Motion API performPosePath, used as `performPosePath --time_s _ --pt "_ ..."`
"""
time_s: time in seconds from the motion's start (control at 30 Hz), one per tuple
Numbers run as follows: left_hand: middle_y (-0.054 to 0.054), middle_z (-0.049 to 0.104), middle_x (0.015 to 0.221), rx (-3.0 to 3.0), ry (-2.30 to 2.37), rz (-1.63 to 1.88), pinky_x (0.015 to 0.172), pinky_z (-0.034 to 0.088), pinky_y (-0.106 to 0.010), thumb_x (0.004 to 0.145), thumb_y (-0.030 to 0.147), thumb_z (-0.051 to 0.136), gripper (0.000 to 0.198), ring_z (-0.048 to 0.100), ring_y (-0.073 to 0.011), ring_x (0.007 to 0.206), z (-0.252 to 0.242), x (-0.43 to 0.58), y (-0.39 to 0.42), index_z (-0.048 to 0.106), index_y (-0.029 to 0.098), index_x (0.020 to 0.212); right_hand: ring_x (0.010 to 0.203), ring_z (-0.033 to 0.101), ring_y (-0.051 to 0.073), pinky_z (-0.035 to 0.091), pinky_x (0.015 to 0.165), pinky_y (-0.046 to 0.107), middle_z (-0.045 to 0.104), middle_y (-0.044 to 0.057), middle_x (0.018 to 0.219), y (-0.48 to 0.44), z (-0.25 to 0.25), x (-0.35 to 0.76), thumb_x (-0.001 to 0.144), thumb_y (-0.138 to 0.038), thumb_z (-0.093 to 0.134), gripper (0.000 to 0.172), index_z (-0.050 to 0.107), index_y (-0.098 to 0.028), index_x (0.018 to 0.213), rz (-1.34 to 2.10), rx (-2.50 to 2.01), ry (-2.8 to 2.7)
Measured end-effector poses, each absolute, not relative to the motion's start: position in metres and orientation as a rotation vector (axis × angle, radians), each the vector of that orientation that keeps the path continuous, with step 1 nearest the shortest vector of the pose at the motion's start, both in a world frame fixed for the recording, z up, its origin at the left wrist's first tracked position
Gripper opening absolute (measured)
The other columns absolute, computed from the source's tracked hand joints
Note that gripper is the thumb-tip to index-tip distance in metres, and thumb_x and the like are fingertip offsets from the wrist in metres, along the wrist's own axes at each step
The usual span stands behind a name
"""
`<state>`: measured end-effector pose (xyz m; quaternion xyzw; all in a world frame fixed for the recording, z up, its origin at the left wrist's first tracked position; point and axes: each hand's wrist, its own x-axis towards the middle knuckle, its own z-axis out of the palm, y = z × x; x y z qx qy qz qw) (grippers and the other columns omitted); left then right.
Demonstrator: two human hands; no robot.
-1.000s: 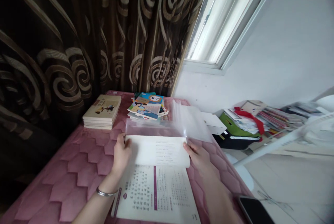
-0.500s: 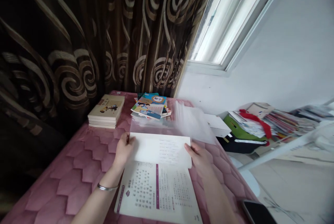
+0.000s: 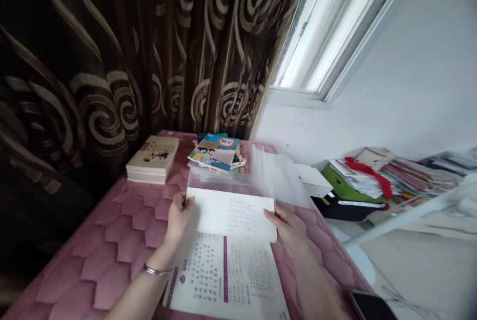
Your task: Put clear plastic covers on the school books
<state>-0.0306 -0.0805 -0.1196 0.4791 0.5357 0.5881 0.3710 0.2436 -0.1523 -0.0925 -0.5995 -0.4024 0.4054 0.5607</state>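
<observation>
An open book (image 3: 208, 270) with printed Chinese text and a purple strip lies in front of me on the pink quilted surface. Its far part is raised, showing a mostly white page. My left hand (image 3: 179, 216) pinches the raised part's left edge, thumb and fingers closed on it. On the opposite edge, my right hand (image 3: 288, 225) grips with the thumb on top; its other fingers are partly hidden. Just beyond the book, clear plastic sheets (image 3: 281, 176) lie spread and partly reach behind its far edge.
A neat stack of cream books (image 3: 152, 158) sits at the back left. Beside it lies a loose pile of colourful textbooks (image 3: 216, 151). A phone (image 3: 372, 305) rests at the near right edge. Papers and a green bag (image 3: 339, 186) crowd the right side, near a white pole (image 3: 395, 220).
Both hands keep their hold on the book, which stays almost in place. The view has shifted very slightly.
</observation>
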Motion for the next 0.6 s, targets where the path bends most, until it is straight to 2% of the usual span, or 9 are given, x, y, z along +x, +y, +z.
performPosePath --time_s 0.17,0.3,0.43,0.6 --pt "-0.003 0.067 0.075 1.208 1.297 1.426 0.067 0.046 -0.029 0.062 0.037 0.063 0.030 0.061 -0.0191 0.072 -0.121 -0.035 -0.076 0.059 0.018 0.084 0.072 0.065 0.026 0.050 0.063 0.034 0.072 0.005 0.074 -0.146 -0.101 0.244 0.058 -0.059 0.076 0.043 0.073 -0.020 0.076 0.868 -1.464 -0.982" --pt "-0.004 0.068 0.076 1.193 1.275 1.350 0.065 0.047 -0.030 0.057 0.031 0.060 0.029 0.063 -0.0207 0.073 -0.119 -0.035 -0.072 0.058 0.019 0.083 0.076 0.066 0.027 0.052 0.065 0.035 0.073 0.004 0.075 -0.147 -0.105 0.241 0.062 -0.060 0.074 0.041 0.072 -0.022 0.077 0.868 -1.429 -0.941" --pt "-0.004 0.068 0.075 1.202 1.347 1.402 0.067 0.047 -0.031 0.058 0.032 0.059 0.027 0.064 -0.0210 0.072 -0.115 -0.033 -0.075 0.058 0.019 0.081 0.078 0.067 0.027 0.052 0.067 0.034 0.073 0.004 0.078 -0.150 -0.102 0.238 0.064 -0.056 0.075 0.041 0.073 -0.021 0.083 0.909 -1.383 -0.889" --pt "-0.003 0.068 0.073 1.186 1.396 1.478 0.066 0.046 -0.029 0.061 0.038 0.064 0.029 0.062 -0.0198 0.070 -0.118 -0.030 -0.083 0.060 0.017 0.081 0.069 0.064 0.025 0.049 0.060 0.032 0.070 0.003 0.068 -0.148 -0.101 0.239 0.059 -0.059 0.077 0.043 0.071 -0.019 0.072 0.905 -1.391 -0.882"
